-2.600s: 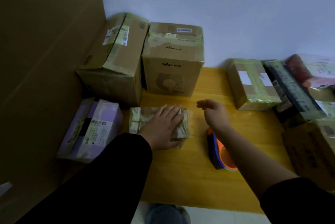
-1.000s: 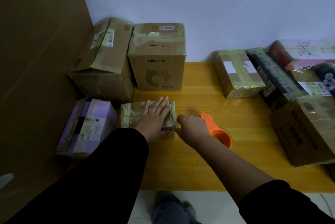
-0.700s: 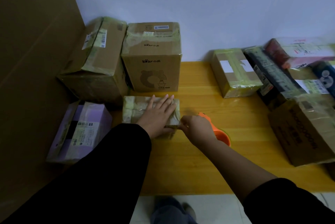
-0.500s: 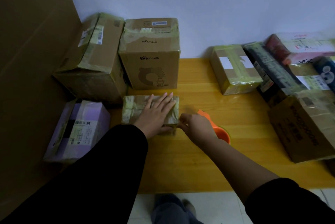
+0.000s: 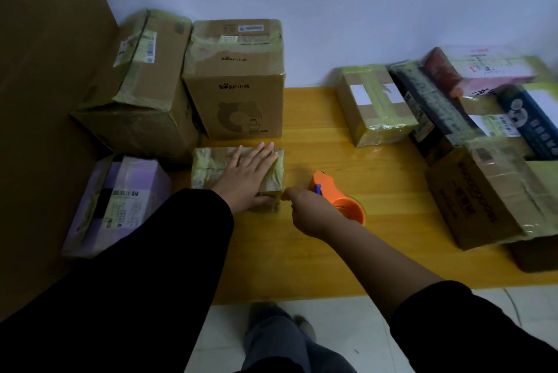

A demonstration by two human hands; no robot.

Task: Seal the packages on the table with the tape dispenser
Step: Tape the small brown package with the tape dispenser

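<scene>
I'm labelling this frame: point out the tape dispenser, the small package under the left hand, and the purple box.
Tape dispenser [image 5: 333, 191]: head view, orange body.
Small package [image 5: 208, 164]: head view, bare top near its left end.
Purple box [image 5: 133, 185]: head view, top face.

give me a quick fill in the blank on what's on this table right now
The ____ hand lies flat on the small tape-wrapped package.
The plastic tape dispenser by the right hand is ____.
The brown cardboard box behind that package shows a printed ____.
Missing: left; orange; bear.
</scene>
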